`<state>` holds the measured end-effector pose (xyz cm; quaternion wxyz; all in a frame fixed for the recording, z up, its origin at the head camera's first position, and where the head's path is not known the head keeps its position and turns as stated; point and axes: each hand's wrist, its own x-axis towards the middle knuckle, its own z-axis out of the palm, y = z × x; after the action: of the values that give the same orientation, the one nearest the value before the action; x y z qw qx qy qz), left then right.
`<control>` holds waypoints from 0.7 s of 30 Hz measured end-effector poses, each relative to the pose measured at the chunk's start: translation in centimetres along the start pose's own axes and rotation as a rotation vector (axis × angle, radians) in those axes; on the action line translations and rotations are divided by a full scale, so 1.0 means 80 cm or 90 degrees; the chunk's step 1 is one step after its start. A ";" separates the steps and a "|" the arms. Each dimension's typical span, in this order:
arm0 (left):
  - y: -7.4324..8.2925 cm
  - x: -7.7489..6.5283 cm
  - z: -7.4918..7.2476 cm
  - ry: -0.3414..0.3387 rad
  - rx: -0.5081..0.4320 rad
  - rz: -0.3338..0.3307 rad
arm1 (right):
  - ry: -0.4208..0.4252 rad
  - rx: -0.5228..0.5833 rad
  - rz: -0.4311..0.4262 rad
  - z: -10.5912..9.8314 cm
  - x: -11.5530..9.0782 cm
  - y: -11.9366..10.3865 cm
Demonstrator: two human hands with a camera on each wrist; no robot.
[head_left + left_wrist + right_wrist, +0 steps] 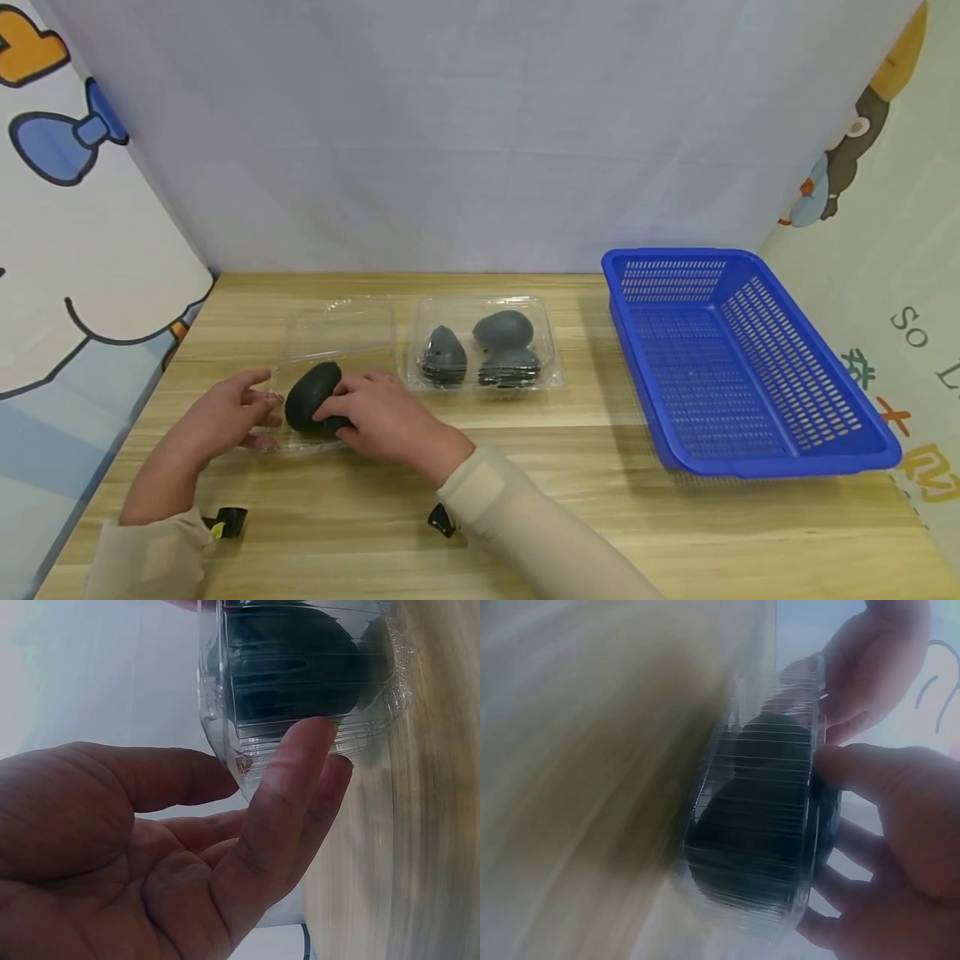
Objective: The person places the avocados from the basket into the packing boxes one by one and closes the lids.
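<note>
An open clear plastic clamshell box point(300, 446) rests on the table at the left, its lid point(341, 329) folded back behind it. Inside lies a dark green avocado point(309, 398); a second avocado point(336, 424) shows beneath the right fingers. My left hand point(234, 410) holds the box at its left side, thumb at the rim and fingers along the outer wall point(262, 761). From the right, my right hand point(386, 417) reaches over the rim and grips the second avocado, thumb on its near side point(825, 787). The palm hides part of the box.
A closed clear box point(551, 367) with three avocados stands behind and right of the hands. Farther right is a blue slotted plastic basket point(645, 375). Pale cloth point(480, 167) hangs along the table's back edge, and printed panels stand at both sides.
</note>
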<state>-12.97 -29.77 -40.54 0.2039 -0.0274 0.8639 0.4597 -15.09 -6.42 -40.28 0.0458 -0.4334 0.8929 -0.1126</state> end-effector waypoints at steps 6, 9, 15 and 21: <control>-0.001 0.001 -0.001 0.000 -0.004 -0.010 | 0.019 0.023 0.003 -0.003 -0.001 0.002; 0.000 0.001 -0.002 0.000 -0.002 -0.017 | 0.028 0.027 0.005 -0.006 -0.001 0.006; -0.003 0.002 -0.005 0.003 0.000 -0.027 | 0.046 0.054 0.026 -0.008 0.000 0.011; -0.003 0.002 -0.008 0.001 0.013 -0.044 | 0.080 0.107 0.066 -0.011 0.005 0.017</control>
<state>-13.30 -30.43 -40.48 0.2189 -0.0553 0.8675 0.4433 -16.59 -5.77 -39.74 0.0317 -0.3731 0.9029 -0.2113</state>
